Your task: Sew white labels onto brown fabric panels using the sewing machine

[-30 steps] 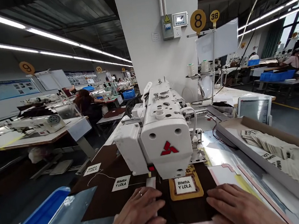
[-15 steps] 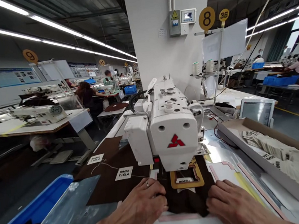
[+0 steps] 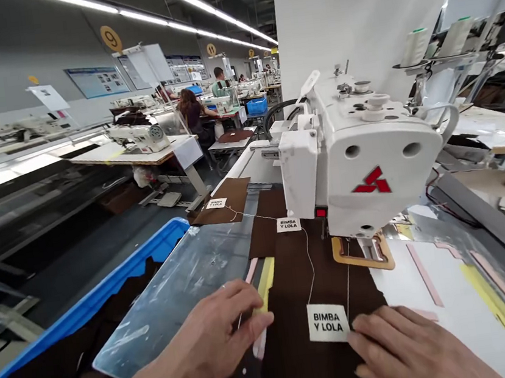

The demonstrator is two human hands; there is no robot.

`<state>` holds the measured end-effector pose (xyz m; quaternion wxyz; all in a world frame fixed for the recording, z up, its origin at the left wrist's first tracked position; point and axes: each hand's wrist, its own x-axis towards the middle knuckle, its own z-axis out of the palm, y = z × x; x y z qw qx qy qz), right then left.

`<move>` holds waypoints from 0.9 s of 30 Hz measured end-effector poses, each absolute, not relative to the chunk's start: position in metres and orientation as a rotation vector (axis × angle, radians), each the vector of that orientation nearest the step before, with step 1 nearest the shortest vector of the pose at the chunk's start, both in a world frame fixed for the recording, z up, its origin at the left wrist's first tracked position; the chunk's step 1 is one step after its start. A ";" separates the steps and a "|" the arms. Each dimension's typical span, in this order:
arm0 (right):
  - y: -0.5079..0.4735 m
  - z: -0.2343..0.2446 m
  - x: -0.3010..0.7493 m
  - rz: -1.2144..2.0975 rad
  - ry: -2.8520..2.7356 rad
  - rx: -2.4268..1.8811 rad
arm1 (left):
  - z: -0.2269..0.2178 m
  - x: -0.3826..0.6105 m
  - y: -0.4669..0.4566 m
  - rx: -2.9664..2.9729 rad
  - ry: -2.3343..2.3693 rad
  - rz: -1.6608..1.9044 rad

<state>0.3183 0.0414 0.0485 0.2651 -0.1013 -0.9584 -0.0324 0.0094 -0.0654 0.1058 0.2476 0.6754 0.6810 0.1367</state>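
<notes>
A dark brown fabric panel (image 3: 291, 282) lies under the white sewing machine head (image 3: 381, 155) and stretches toward me. On it is a white label (image 3: 328, 322) printed "BIMBA Y LOLA", with threads running up from it. The yellowish clamp frame (image 3: 365, 264) sits beyond that label, under the head. My left hand (image 3: 218, 328) is open at the panel's left edge, thumb and fingers apart. My right hand (image 3: 405, 348) rests on the panel, its fingertips beside the label and its palm over the right edge. Another label (image 3: 289, 224) lies farther up on brown fabric.
On the left, a blue bin (image 3: 34, 357) holds dark fabric pieces. A labelled brown piece (image 3: 230, 201) lies at the table's far left. A cardboard box (image 3: 489, 209) with a stack of labels stands at right. People work at other machines behind.
My view has swung left and closer. The panel with its label has come out of the clamp frame toward me. My left hand has opened, and my right hand is now beside the label.
</notes>
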 end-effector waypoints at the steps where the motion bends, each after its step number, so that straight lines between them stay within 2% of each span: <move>1: 0.043 0.051 0.313 -0.094 -2.584 -0.272 | 0.101 0.012 -0.064 1.793 1.957 0.361; 4: 0.043 0.048 0.296 -0.066 -2.560 -0.252 | 0.091 0.029 -0.056 1.757 2.076 0.276; 9: 0.040 0.030 0.285 0.001 -2.496 -0.284 | 0.096 0.053 -0.036 1.740 1.846 0.303; 14: 0.038 0.022 0.286 0.029 -2.434 -0.314 | 0.107 0.049 -0.022 1.372 1.740 0.330; 20: 0.039 0.027 0.286 0.053 -2.399 -0.315 | 0.099 0.052 -0.013 0.959 1.580 0.211; 27: 0.038 0.021 0.286 0.078 -2.413 -0.320 | 0.096 0.063 -0.005 0.966 1.555 0.230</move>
